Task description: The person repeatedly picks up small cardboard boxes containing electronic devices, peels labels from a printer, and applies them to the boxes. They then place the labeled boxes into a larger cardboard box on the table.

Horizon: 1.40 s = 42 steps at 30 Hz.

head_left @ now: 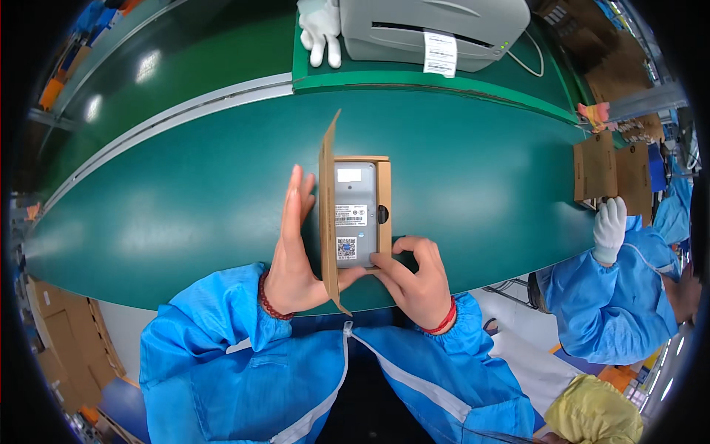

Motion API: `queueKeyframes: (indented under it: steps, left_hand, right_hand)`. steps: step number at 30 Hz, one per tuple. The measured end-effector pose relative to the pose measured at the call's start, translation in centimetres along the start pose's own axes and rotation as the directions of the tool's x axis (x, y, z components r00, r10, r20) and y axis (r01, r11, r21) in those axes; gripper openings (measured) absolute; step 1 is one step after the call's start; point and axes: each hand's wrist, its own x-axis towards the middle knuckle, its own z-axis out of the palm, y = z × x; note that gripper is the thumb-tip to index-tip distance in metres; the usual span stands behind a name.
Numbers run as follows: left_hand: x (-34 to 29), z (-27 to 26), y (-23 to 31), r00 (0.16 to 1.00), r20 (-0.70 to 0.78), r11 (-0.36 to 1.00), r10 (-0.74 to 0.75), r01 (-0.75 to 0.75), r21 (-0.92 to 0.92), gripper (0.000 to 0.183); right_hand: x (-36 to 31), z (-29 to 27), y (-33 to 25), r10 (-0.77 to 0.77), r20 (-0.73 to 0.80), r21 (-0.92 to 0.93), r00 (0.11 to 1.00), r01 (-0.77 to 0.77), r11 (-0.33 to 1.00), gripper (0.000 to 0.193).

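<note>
device [355,189]: in the box [384,177]
printer [436,13]: behind box, bit right
glove [321,29]: left of printer
other boxes [595,166]: way right

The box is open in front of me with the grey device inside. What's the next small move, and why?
Probably draw the right hand clear of the near right corner of the box: its fingers sit by the edge of the grey device, where they could obstruct the lid. That stands raised on the left, with the left hand at its outer side.
</note>
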Motion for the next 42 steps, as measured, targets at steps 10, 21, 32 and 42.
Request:
queueKeyframes:
  steps: [10, 21, 32, 42]
  left_hand:
    - [-0.7, -1.3, -0.5, 0.953, 0.079, 0.929, -0.294, 0.304, -0.211, 0.074]
    - [-0.3, -1.5, -0.1, 0.958, 0.150, 0.946, -0.245, 0.270, -0.178, 0.063]
    - [5.1, -7.0, -5.2, 0.911, 0.090, 0.903, -0.402, 0.411, -0.127, 0.045]
    - [3.7, -7.1, -2.6, 0.980, 0.016, 0.869, 0.198, -0.183, 0.460, 0.017]
  right_hand:
    - [-0.1, -2.2, 2.1, 0.061, 0.080, 0.166, 0.995, -0.074, 0.983, 0.043]
    - [-1.9, -11.6, 15.7, 0.273, -0.834, -0.048, 0.480, -0.555, 0.831, 0.060]
    - [-1.4, -10.4, 15.1, 0.158, -0.837, -0.130, 0.524, -0.470, 0.873, 0.046]
    - [8.4, -9.0, 11.1, 0.107, -0.096, 0.080, 0.990, -0.099, 0.992, 0.053]
